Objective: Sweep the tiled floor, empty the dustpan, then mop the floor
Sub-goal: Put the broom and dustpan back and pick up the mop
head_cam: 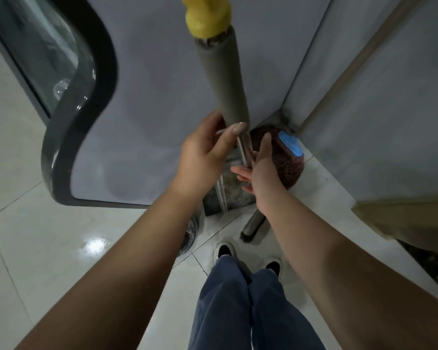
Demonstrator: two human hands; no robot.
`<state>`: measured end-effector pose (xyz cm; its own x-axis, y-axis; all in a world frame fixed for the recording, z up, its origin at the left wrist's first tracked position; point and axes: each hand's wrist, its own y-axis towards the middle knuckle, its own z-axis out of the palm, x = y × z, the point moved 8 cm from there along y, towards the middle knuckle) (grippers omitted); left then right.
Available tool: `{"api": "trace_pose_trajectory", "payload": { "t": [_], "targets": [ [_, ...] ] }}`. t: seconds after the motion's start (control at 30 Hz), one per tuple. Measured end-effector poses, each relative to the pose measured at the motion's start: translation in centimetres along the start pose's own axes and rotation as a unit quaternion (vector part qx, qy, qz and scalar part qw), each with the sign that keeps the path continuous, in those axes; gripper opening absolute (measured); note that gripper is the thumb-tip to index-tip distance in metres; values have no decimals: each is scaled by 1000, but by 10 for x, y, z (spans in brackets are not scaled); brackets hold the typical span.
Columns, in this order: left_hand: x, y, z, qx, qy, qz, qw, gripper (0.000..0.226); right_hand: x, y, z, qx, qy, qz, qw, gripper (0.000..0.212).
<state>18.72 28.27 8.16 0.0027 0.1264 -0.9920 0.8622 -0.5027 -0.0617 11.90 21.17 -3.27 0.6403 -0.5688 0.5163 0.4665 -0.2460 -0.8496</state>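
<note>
A long handle (pixel 223 79) with a grey foam grip and a yellow top stands upright in front of me. Its thin metal shaft runs down to a grey speckled dustpan (pixel 234 190) in the corner. My left hand (pixel 205 157) holds the handle at the lower end of the foam grip, thumb in front and fingers behind. My right hand (pixel 259 168) is open with straight fingers beside the metal shaft. A dark red mop head (pixel 288 165) with a blue clip (pixel 290 146) lies in the corner behind my right hand. The dark bristles of a brush (pixel 249 234) rest on the floor.
Glossy white floor tiles (pixel 61 248) reflect light. A grey appliance door with a black rim (pixel 68 152) stands on the left. Grey walls meet in a corner, where a wooden pole (pixel 344 72) leans. A brown box (pixel 402 218) sits on the right. My shoes (pixel 224 251) are below.
</note>
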Motion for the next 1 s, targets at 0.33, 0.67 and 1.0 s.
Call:
{"api": "trace_pose_trajectory", "payload": {
  "t": [0.33,0.67,1.0],
  "targets": [
    [45,53,-37,-54,-121,-90,987,19,3,33,16,112,-194,-143,964,38],
    [82,47,-55,-111,16,-129,985,15,-25,89,26,108,-181,-65,975,68],
    [106,60,-53,-91,95,-216,967,30,3,93,37,97,-229,-40,968,79]
  ]
}}
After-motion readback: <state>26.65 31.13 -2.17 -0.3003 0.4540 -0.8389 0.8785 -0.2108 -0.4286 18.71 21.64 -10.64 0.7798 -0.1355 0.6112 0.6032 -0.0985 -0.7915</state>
